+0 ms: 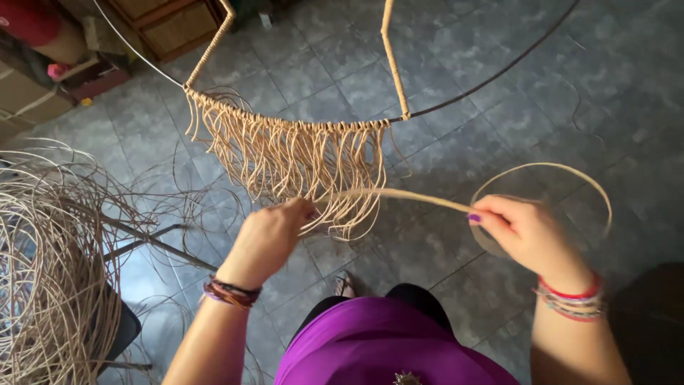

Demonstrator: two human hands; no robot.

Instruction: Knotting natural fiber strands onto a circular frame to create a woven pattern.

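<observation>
A thin metal frame [491, 77] hangs in front of me, partly wrapped in tan cane. From its wrapped lower bar [285, 122] hangs a fringe of looped cane strands [299, 167]. My left hand [269, 239] pinches one end of a long cane strand [399, 194] just below the fringe. My right hand [524, 232] grips the same strand farther right, where it curls into a wide loop [563, 171]. Both wrists wear bead bracelets.
A large tangled bundle of loose cane [50, 264] lies on a dark stand at the left. Wooden furniture [171, 25] and boxes [28, 100] stand at the back left. The floor is grey tile [584, 107]. My foot [345, 285] shows below the fringe.
</observation>
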